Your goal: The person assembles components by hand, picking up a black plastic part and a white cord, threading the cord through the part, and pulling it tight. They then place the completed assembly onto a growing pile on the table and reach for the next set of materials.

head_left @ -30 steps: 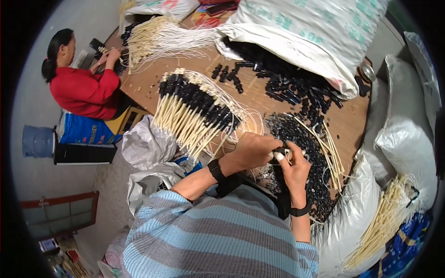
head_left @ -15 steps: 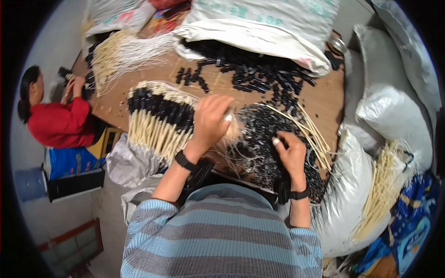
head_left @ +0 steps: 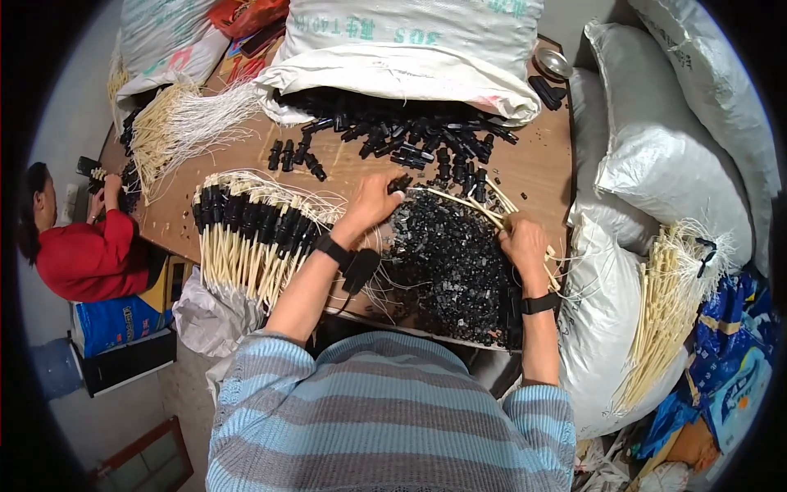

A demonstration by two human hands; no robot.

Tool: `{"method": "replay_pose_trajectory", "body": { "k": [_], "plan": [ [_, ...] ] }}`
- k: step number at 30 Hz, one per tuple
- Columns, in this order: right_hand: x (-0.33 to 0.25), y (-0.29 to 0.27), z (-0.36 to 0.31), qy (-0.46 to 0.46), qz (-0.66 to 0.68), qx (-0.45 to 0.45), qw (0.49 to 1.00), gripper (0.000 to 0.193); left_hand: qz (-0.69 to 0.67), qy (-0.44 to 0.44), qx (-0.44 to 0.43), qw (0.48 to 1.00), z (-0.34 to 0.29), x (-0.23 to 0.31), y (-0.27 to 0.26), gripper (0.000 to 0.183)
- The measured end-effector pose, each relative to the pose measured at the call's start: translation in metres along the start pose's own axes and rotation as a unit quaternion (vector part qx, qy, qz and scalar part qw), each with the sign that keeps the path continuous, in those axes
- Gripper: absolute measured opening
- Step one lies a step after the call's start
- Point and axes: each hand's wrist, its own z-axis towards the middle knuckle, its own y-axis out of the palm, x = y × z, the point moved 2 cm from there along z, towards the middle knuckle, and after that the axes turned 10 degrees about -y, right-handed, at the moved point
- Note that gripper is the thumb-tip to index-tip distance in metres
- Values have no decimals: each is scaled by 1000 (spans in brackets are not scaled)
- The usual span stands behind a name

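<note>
My left hand (head_left: 373, 202) pinches a small black plastic fitting (head_left: 401, 182) at the far edge of a heap of small black pieces (head_left: 447, 254). On the heap's right side, my right hand (head_left: 525, 242) has its fingers closed on a thin cream tube (head_left: 463, 200), one of a few lying there. Its fingertips are partly hidden. Left of my left forearm lies a row of cream tubes fitted with black sockets (head_left: 246, 217), with white wires at their far ends. Loose black fittings (head_left: 447, 164) lie beyond both hands.
A white woven sack (head_left: 393, 70) spills black fittings onto the brown table (head_left: 541, 160). Cream tubes with white wires (head_left: 164, 135) lie at the far left. Full sacks (head_left: 648, 123) crowd the right side. A metal bowl (head_left: 553, 63) sits at the back. A person in red (head_left: 90, 254) works at the left.
My left hand has moved right and away from me, off the row of tubes, and now holds a black fitting. My right hand has moved to the cream tubes and closed on one.
</note>
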Motion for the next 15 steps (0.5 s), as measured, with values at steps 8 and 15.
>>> {"method": "replay_pose_trajectory", "body": {
  "k": [8, 15],
  "plan": [
    [-62, -39, -8, -107, 158, 74, 979, 16, -396, -178, -76, 897, -39, 0, -5, 15],
    [-96, -40, -24, -91, 271, -27, 958, 22, -358, -113, -86, 923, -57, 2, -6, 17]
  ]
}}
